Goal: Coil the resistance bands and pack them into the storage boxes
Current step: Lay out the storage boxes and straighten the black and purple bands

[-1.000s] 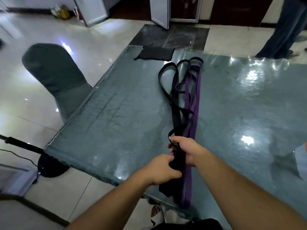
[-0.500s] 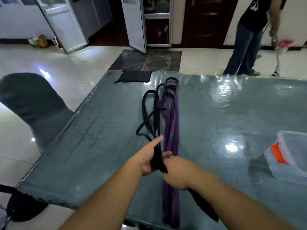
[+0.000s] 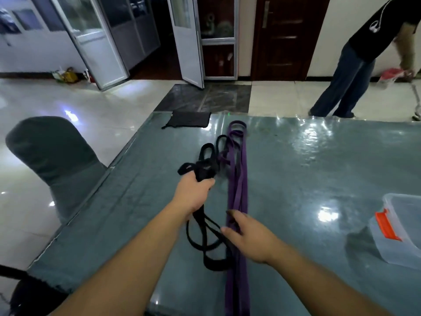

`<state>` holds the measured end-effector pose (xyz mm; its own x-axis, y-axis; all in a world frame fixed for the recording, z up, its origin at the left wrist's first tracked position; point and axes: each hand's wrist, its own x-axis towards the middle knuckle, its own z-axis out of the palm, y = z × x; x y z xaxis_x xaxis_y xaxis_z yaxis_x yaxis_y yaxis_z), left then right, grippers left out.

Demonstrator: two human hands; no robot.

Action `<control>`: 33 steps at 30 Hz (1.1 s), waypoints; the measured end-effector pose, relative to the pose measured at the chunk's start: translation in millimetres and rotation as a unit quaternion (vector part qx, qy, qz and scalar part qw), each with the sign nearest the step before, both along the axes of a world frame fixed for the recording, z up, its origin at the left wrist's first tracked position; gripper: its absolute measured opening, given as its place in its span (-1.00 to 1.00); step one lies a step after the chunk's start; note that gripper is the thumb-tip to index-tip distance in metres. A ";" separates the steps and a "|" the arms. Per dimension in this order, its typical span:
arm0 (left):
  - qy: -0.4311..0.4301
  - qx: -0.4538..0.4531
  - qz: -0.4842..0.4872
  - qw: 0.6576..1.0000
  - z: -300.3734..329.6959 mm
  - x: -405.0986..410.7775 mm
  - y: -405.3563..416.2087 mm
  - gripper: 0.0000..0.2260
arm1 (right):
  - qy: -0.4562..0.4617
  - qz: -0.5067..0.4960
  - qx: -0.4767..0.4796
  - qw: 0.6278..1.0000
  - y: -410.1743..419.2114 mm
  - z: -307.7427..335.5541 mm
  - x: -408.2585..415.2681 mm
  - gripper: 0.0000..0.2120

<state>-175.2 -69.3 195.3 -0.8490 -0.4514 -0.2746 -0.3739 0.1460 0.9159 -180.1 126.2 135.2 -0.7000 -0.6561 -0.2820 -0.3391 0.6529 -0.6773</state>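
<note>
A black resistance band [image 3: 206,169] lies bunched in loops on the grey-green table [image 3: 307,179]. My left hand [image 3: 193,195] grips it mid-length, with loops ahead of the fist and more hanging below toward the near edge. Beside it a purple band [image 3: 238,201] runs straight from the far side to the near edge. My right hand [image 3: 248,236] rests with relaxed fingers over the purple band, its thumb close to the black loops. A clear plastic storage box [image 3: 401,233] with an orange latch stands at the right edge of the view.
A black cloth pouch [image 3: 190,119] lies at the table's far edge. A covered chair [image 3: 52,160] stands left of the table. A person [image 3: 355,65] bends over on the tiled floor beyond the far right corner. Doors stand open behind.
My left hand has moved forward and closed round the black band, bunching its loops. My right hand has let go of the black band and opened over the purple one. My head has tilted up.
</note>
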 end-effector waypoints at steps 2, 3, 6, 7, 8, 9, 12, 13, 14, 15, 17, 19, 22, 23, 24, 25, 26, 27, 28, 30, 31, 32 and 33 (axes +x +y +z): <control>0.009 -0.106 -0.040 0.993 27.5 3.0 -12.3 -0.90 | 0.049 -0.019 -0.024 0.998 -8.0 10.8 -19.5 -0.30; 0.008 -0.159 -0.060 0.985 41.6 5.6 -16.8 -0.91 | 0.071 -0.024 -0.041 0.996 -12.9 19.8 -29.0 -0.28; 0.015 -0.268 -0.110 0.957 80.9 15.3 -27.1 -0.87 | 0.115 -0.050 -0.115 0.985 -33.4 56.0 -55.5 -0.18; 0.024 -0.293 -0.128 0.947 94.5 19.3 -28.5 -0.89 | 0.117 -0.052 -0.137 0.982 -40.7 69.3 -63.2 -0.11; 0.032 -0.320 -0.145 0.936 107.5 23.2 -28.9 -0.92 | 0.111 -0.051 -0.154 0.980 -48.1 82.8 -69.2 -0.01; 0.042 -0.342 -0.157 0.925 120.5 26.6 -28.9 -0.95 | 0.098 -0.047 -0.179 0.978 -55.0 97.6 -73.3 0.07; 0.083 -0.380 -0.166 0.906 153.7 32.5 -30.0 -0.93 | 0.015 -0.012 -0.280 0.960 -71.2 134.2 -78.0 0.10; 0.096 -0.387 -0.161 0.903 163.2 32.9 -30.9 -0.90 | -0.005 0.010 -0.300 0.954 -74.3 143.8 -77.6 0.03; 0.110 -0.393 -0.153 0.900 171.4 32.5 -32.0 -0.89 | -0.019 0.027 -0.314 0.949 -76.7 151.4 -76.9 -0.08; 0.129 -0.394 -0.142 0.899 178.9 31.1 -32.7 -0.88 | -0.041 0.037 -0.328 0.943 -78.6 158.0 -74.9 -0.22; 0.182 -0.356 -0.104 0.911 191.2 25.5 -32.5 -0.92 | -0.105 0.032 -0.368 0.923 -83.0 166.8 -66.8 -0.43; 0.234 -0.283 -0.058 0.928 200.3 17.5 -30.5 -0.95 | -0.179 0.021 -0.428 0.886 -89.6 169.6 -56.2 -0.56; 0.280 -0.212 -0.020 0.936 206.3 6.9 -24.2 -0.95 | -0.239 0.021 -0.476 0.846 -97.3 169.7 -44.1 -0.54; 0.291 -0.185 -0.009 0.939 206.6 4.3 -21.6 -0.98 | -0.241 0.028 -0.477 0.844 -97.9 170.6 -40.6 -0.51; 0.301 -0.150 0.002 0.942 206.9 2.0 -18.9 -0.96 | -0.240 0.035 -0.473 0.847 -97.5 172.3 -37.5 -0.48; 0.307 -0.114 0.011 0.945 206.4 0.2 -16.7 -0.96 | -0.228 0.036 -0.458 0.858 -97.7 172.8 -35.8 -0.45; 0.309 -0.088 0.017 0.947 205.8 -1.4 -14.6 -0.97 | -0.204 0.032 -0.438 0.875 -98.4 174.1 -33.3 -0.41; 0.307 -0.073 0.020 0.949 204.4 -3.1 -13.2 -0.98 | -0.175 0.018 -0.417 0.892 -99.2 175.1 -31.4 -0.40; 0.302 -0.064 0.024 0.951 202.8 -4.4 -12.3 -0.99 | -0.160 0.000 -0.405 0.900 -100.1 176.4 -29.7 -0.44; 0.281 -0.046 0.035 0.958 199.3 -6.4 -14.3 -0.97 | -0.179 -0.030 -0.418 0.890 -100.0 178.1 -27.8 -0.58; 0.269 -0.035 0.032 0.962 198.0 -6.7 -16.6 -0.96 | -0.193 -0.036 -0.425 0.884 -98.6 177.9 -28.1 -0.66; 0.258 -0.021 0.022 0.966 196.6 -6.5 -19.5 -0.93 | -0.197 -0.042 -0.425 0.882 -97.1 177.3 -29.5 -0.73; 0.246 -0.004 0.012 0.969 195.0 -5.4 -23.1 -0.89 | -0.195 -0.049 -0.421 0.885 -95.7 176.0 -31.1 -0.78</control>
<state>-180.6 -92.4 390.3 -0.8661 -0.4722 0.1639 0.1041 0.1504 0.9831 -211.2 30.5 311.3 -0.7228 -0.6897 0.0441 0.0581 -0.1242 -0.9905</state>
